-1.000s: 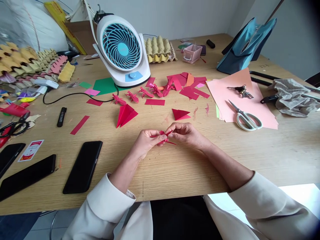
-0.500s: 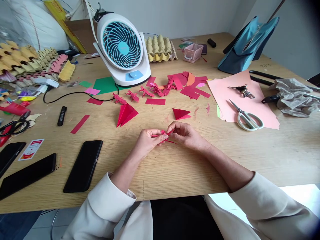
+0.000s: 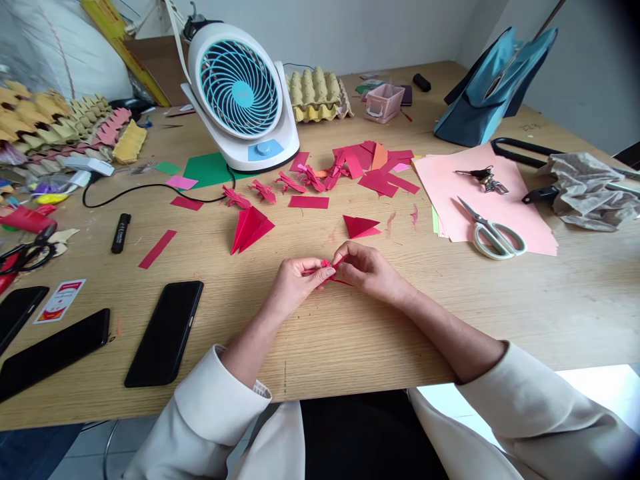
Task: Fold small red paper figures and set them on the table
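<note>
While the left hand [image 3: 299, 281] pinches the red paper [image 3: 326, 265], the right hand [image 3: 370, 272] nips its other end, both grips closed! It's right between them, over the table [image 3: 345, 340].

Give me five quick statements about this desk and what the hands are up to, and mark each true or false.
1. The bare left hand and bare right hand both hold a small folded red paper piece. True.
2. The white-handled metal scissors are in the right hand. False: they lie mostly on pale pink paper sheets.
3. The round white-and-blue fan stands beyond the row of folded red paper figures. True.
4. The blue fabric bag is left of the fan in the picture. False: it is to the right.
5. The pink plastic basket is right of the egg-carton stack. True.
</note>
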`<state>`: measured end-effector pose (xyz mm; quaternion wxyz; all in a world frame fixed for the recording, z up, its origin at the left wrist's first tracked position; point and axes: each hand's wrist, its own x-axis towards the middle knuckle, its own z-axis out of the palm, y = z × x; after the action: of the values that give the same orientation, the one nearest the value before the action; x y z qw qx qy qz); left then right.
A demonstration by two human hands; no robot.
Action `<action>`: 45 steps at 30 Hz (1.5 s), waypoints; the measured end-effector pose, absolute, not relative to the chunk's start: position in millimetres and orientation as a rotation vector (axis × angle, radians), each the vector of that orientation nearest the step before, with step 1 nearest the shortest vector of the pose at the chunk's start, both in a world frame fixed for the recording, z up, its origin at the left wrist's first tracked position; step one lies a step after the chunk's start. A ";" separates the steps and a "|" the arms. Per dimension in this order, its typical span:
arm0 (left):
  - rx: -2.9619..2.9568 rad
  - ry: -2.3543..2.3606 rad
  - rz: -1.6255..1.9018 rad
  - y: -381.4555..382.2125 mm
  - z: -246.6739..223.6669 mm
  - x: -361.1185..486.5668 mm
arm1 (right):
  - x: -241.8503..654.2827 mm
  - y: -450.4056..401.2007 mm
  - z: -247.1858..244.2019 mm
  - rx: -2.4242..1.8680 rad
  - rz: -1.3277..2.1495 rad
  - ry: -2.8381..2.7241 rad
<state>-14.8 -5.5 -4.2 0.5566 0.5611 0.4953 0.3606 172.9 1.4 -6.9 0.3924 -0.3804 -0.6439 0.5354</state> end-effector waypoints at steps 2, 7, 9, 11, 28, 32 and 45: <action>1.354 1.187 0.854 -5.6 -4.7 -14.9 | 171.9 0.6 -8.3 -0.969 1.318 -1.653; 1.445 1.200 0.915 -6.1 -4.3 -13.2 | 172.1 -0.5 -6.9 -0.961 1.137 -1.730; 1.484 1.195 0.953 -6.8 -3.9 -12.6 | 173.0 -0.7 -5.3 -0.961 1.071 -1.763; 1.537 1.202 0.982 -7.9 -3.3 -12.6 | 173.7 -0.9 -4.2 -0.953 1.060 -1.769; 2.443 1.156 1.183 -6.5 6.9 -26.1 | 177.1 4.2 -1.9 -0.887 1.449 -1.555; 2.503 1.145 1.167 -6.6 11.1 -28.4 | 181.2 4.3 1.6 -0.950 1.567 -1.512; 2.383 1.089 1.130 -7.7 7.9 -22.1 | 179.4 6.9 -4.2 -1.063 1.638 -1.493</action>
<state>-22.1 -7.7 7.9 0.1436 0.8266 0.3777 0.3918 179.4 6.9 -4.2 0.3349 -0.4075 -0.5723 0.6278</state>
